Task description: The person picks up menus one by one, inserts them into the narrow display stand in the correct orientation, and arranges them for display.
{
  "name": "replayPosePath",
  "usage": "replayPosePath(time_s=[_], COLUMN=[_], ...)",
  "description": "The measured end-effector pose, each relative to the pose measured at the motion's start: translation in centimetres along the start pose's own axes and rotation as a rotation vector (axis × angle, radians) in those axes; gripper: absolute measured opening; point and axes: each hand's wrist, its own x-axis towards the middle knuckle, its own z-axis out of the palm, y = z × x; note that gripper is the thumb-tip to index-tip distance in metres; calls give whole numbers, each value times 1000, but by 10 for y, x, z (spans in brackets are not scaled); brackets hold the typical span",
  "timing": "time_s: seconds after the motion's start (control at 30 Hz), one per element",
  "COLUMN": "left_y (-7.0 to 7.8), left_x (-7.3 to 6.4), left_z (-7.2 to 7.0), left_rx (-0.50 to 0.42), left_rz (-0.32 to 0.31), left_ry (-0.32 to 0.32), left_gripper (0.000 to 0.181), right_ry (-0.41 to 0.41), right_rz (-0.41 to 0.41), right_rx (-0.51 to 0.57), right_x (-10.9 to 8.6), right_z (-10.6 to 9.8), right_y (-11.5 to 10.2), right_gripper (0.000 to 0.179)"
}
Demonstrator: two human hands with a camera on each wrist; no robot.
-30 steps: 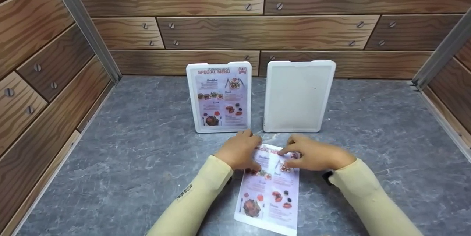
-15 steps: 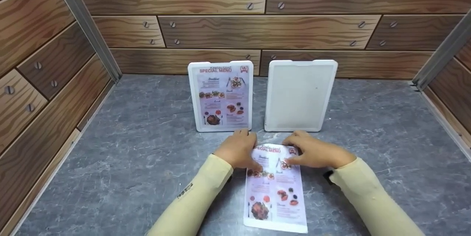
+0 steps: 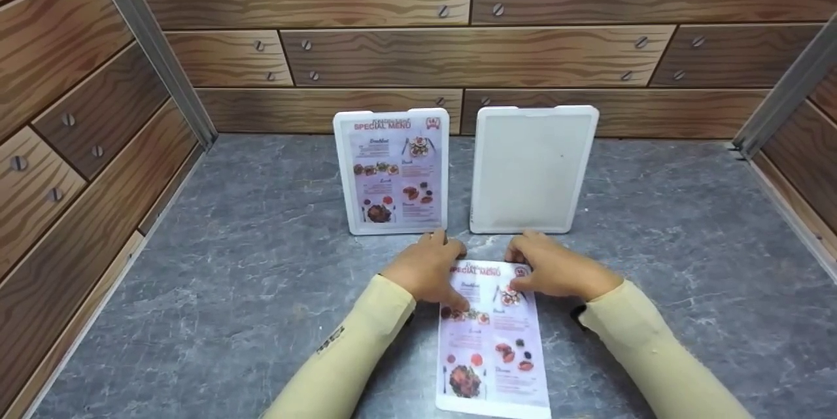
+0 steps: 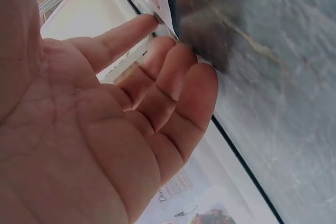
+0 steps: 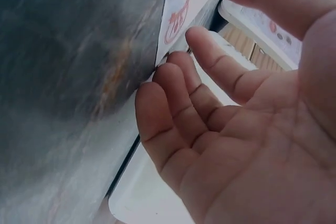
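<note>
A menu sheet (image 3: 494, 353) lies on the bench (image 3: 261, 275), near a white stand with a menu (image 3: 395, 174) and a plain white stand (image 3: 529, 170). The left hand (image 3: 428, 268) and right hand (image 3: 559, 268) are loose, fingers softly bent, thumbs touching the sheet near its top

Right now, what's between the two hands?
The top part of the loose menu sheet lies between the left hand and the right hand; the head view shows it.

You've got wood-print walls (image 3: 366, 56) ahead, left and right, grey posts (image 3: 155, 46) in the back corners, marbled grey table (image 3: 261, 275) with faint glare.
</note>
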Motion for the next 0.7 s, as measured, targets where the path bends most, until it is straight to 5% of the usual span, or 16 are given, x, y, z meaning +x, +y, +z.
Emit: replayPosePath(time_s=[0.5,0.7], left_y=[-1,-6], left_x=[6,9], left_z=[1,-1], left_rx=[-29,22], left_rz=[22,133], left_ry=[-31,17], left_gripper=[64,23], right_ry=[12,90], right_rz=[14,-58], right_rx=[22,5], right_x=[0,0], right_z=[-1,-1], right_y=[2,4], right_gripper=[23,21])
